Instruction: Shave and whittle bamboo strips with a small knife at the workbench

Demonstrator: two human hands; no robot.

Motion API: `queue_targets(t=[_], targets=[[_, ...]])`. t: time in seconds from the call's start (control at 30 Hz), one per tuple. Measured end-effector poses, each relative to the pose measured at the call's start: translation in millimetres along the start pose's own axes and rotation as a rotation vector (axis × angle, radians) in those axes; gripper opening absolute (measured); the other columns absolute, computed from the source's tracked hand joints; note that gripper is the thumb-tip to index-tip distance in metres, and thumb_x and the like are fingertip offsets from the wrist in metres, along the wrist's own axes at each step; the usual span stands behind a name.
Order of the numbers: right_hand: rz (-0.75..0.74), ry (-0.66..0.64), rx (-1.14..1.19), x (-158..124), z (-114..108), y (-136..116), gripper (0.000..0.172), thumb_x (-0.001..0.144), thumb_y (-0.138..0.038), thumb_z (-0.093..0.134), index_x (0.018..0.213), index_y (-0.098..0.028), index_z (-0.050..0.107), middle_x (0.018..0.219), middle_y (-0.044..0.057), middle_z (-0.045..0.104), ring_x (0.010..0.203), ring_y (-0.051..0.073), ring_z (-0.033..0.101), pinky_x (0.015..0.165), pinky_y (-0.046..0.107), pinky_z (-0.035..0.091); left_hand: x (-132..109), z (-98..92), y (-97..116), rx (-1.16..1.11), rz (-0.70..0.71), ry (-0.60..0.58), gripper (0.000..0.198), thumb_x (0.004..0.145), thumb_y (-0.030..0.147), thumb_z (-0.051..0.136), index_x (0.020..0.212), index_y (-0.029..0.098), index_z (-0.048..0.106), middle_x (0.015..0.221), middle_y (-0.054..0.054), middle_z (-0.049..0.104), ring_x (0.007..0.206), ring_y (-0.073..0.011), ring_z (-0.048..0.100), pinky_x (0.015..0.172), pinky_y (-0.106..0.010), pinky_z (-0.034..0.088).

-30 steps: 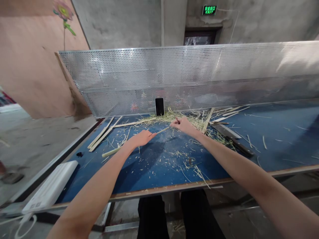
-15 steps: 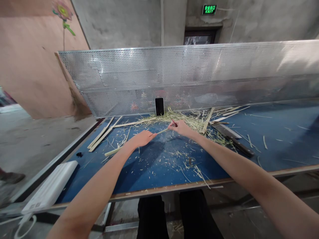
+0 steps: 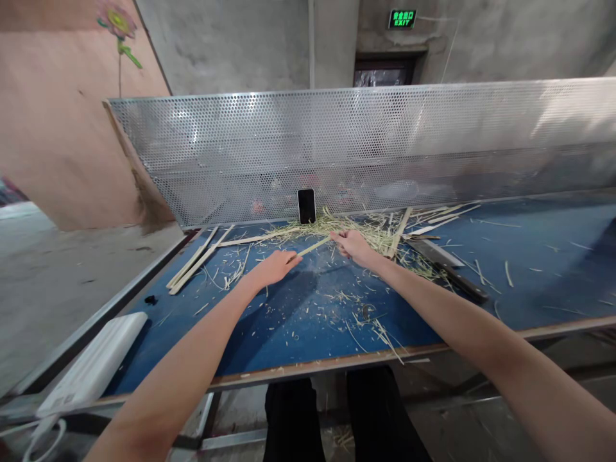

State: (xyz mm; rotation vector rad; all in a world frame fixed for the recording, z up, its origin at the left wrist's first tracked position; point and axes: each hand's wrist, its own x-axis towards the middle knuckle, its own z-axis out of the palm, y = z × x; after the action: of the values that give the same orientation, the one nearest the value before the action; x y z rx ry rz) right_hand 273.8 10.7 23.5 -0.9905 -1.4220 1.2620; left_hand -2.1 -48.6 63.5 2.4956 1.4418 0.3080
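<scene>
A narrow pale-green bamboo strip [image 3: 315,246] stretches between my hands above the blue tabletop [image 3: 289,346], rising slightly to the right. At its lower left end, my left hand [image 3: 279,266] is closed around it. The fingers of my right hand [image 3: 352,245] pinch its other end, close to the heap of thin shavings [image 3: 375,235]. Whether my right hand also holds a small tool cannot be made out.
A knife [image 3: 450,269] with a dark handle lies right of the heap. Bamboo slats [image 3: 199,262] rest at the left. A phone [image 3: 307,206] leans against the perforated metal panel [image 3: 269,147]. A white power strip [image 3: 94,366] sits at the left corner.
More of the strip now shows between my hands, and its end behind my left wrist no longer shows. My right hand has turned slightly; the small reddish thing at its fingers is out of sight.
</scene>
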Motion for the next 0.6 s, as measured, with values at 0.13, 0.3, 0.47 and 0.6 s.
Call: queue_targets(t=[0.13,0.3,0.47,0.6], targets=[[0.051,0.067,0.05,6.3,-5.8,1.4,0.036,0.093,-0.041,0.077,0.077,-0.022,0.051,0.049,-0.01,0.029,0.041,0.007,0.022,0.04,0.025,0.019,3.9,3.8,-4.6,-0.038,0.036,0.01,0.042,0.108,0.05,0.036,0.086,0.021,0.056,0.078,-0.005,0.062,0.069,-0.0195,0.053,0.067,-0.032,0.033],[0.0,0.34,0.083,17.1,-43.3,-10.6,0.034,0.098,-0.04,0.07,0.079,-0.024,0.046,0.048,-0.013,0.024,0.041,0.007,0.02,0.039,0.023,0.016,5.4,4.8,-13.0,-0.024,0.017,-0.012,0.044,0.107,0.052,0.037,0.079,0.021,0.052,0.075,-0.005,0.06,0.068,-0.0196,0.053,0.066,-0.032,0.032],[-0.052,0.339,0.079,18.9,-47.2,-14.2,0.034,0.096,-0.044,0.073,0.082,-0.023,0.05,0.048,-0.012,0.029,0.04,0.007,0.021,0.038,0.022,0.019,4.0,2.0,-8.3,-0.022,0.0,0.018,0.043,0.107,0.05,0.035,0.079,0.021,0.051,0.077,-0.005,0.06,0.071,-0.02,0.053,0.067,-0.032,0.033],[-0.083,0.214,-0.011,14.8,-16.7,-2.8,0.036,0.091,-0.048,0.078,0.083,-0.023,0.054,0.048,-0.009,0.037,0.038,0.008,0.029,0.037,0.023,0.022,3.2,2.6,-4.4,-0.041,-0.021,0.022,0.044,0.106,0.053,0.035,0.077,0.022,0.047,0.072,-0.004,0.054,0.065,-0.0194,0.05,0.064,-0.033,0.031]])
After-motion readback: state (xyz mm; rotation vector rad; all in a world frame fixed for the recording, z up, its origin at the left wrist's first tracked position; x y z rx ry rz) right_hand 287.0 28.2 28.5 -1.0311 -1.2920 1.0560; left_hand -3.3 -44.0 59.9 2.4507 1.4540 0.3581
